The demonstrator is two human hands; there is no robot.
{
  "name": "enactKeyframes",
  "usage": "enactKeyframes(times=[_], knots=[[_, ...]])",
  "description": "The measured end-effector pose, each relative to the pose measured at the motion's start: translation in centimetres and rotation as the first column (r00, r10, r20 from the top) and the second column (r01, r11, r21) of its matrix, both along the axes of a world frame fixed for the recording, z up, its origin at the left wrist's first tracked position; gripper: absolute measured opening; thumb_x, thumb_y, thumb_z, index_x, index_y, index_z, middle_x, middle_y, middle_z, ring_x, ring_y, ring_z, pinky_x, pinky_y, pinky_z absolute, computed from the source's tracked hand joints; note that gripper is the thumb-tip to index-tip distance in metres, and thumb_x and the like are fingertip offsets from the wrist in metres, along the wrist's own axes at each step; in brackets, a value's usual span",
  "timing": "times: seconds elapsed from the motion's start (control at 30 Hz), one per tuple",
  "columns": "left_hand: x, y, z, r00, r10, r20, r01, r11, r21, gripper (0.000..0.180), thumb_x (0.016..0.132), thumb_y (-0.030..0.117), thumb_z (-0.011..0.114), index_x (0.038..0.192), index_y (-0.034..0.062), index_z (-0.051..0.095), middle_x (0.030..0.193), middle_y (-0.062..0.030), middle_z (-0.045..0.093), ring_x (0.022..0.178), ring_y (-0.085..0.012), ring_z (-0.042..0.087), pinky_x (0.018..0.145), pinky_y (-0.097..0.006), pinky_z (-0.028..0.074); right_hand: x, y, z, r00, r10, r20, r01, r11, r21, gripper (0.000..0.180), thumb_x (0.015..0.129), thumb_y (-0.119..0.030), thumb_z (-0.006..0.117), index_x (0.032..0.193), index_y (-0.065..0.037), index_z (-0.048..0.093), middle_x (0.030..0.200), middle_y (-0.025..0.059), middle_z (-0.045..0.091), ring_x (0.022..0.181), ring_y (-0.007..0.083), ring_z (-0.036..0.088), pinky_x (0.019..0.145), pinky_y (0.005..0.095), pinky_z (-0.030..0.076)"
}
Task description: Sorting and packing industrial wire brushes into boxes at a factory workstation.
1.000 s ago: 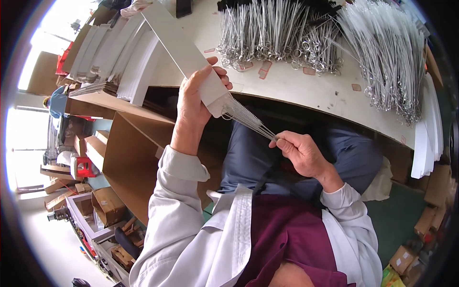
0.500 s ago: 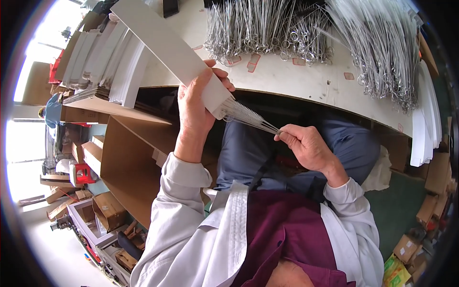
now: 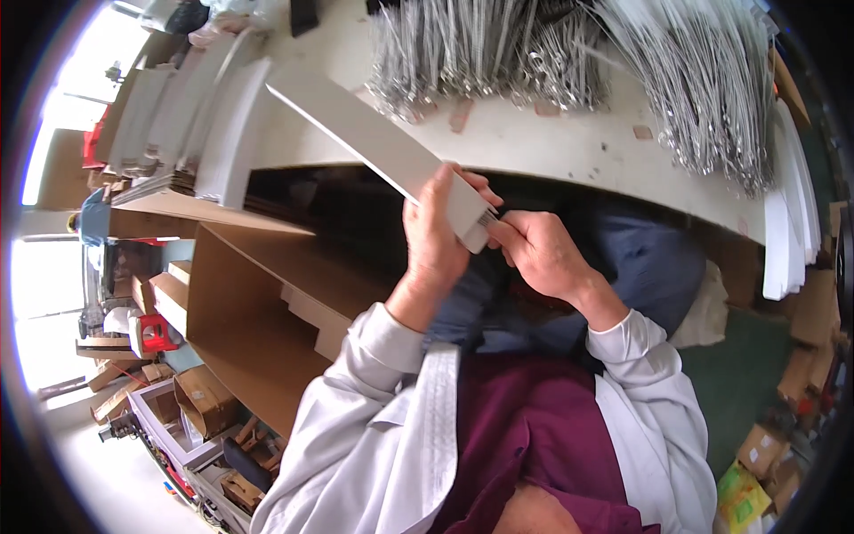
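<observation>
My left hand [image 3: 433, 233] is wrapped round a long, narrow white box [image 3: 378, 138], which slants from the upper left down toward my lap. At its lower end, my right hand [image 3: 544, 256] pinches a bundle of thin wire brushes [image 3: 488, 217]. Only a short grey bit of the bundle shows between the box's mouth and my fingers; the rest is hidden by the box. Both hands are close together over my knees, just in front of the table edge.
On the white table [image 3: 534, 138] lie piles of wire brushes with looped ends, including a big one [image 3: 698, 98] at the right. White boxes [image 3: 222, 133] stand at the left, more [image 3: 785, 222] at the right. A large open carton [image 3: 240, 311] sits beside my left arm.
The brushes, half a second ago largely outside the box, are now almost wholly inside it. My hands have come together, the left moving right and down with the box.
</observation>
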State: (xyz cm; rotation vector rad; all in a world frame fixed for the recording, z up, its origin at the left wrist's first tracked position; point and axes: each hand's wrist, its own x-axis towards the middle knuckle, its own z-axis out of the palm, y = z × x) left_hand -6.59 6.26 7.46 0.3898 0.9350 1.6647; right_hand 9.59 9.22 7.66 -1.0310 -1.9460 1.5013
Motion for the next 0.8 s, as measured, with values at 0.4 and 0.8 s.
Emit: enactKeyframes(times=[0.4, 0.8], knots=[[-1.5, 1.0, -1.3, 0.967, 0.166, 0.192, -0.168, 0.986, -0.008, 0.027, 0.098, 0.024, 0.067, 0.109, 0.003, 0.055, 0.096, -0.0157, 0.066, 0.085, -0.0285, 0.069, 0.084, -0.046, 0.06, 7.0, -0.7, -0.9, 0.992, 0.028, 0.12, -0.006, 0.985, -0.175, 0.034, 0.095, -0.03, 0.074, 0.101, 0.003, 0.071, 0.071, 0.0068, 0.067, 0.062, 0.0111, 0.062, 0.056, 0.0299, 0.047], [5.5, 0.1, -3.1, 0.989, -0.075, -0.128, 0.079, 0.997, 0.023, 0.048, 0.109, 0.042, 0.045, 0.118, -0.0015, 0.065, 0.11, -0.0115, 0.068, 0.1, -0.0177, 0.063, 0.089, -0.034, 0.053, 0.4, 0.6, -1.7, 0.949, -0.282, -0.139, 0.304, 0.936, 0.175, 0.046, 0.103, -0.039, 0.064, 0.085, 0.004, 0.067, 0.059, 0.0111, 0.059, 0.057, 0.0091, 0.055, 0.051, 0.0328, 0.045]])
